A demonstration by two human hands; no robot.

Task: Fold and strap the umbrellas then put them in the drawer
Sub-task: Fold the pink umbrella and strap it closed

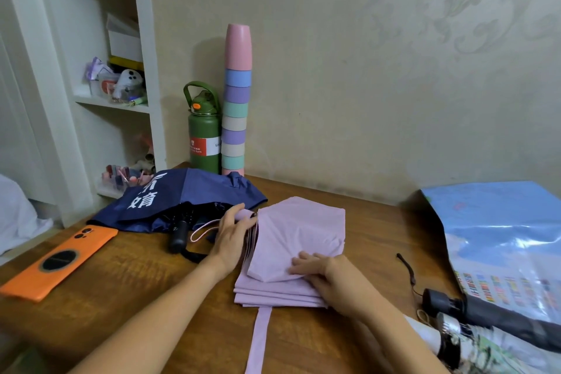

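A lilac umbrella (pixel 300 231) lies collapsed on the wooden table (pixel 136 297), its canopy panels stacked flat, its strap (pixel 258 340) trailing toward me. My left hand (pixel 232 237) grips the umbrella's shaft end at the left edge of the folds. My right hand (pixel 331 276) lies flat on the folded panels with fingers straight, pressing them down. A navy umbrella (pixel 182 200) with white lettering lies unfolded behind, its black handle (pixel 179 235) pointing at me. At the right lie a blue printed umbrella (pixel 498 240) and a pale floral one (pixel 473 346).
An orange phone (pixel 60 258) lies face down at the left. A green bottle (pixel 204 130) and a tall stack of pastel cups (pixel 236 106) stand against the wall. White shelves (pixel 115 100) with small items rise at the left. No drawer is in view.
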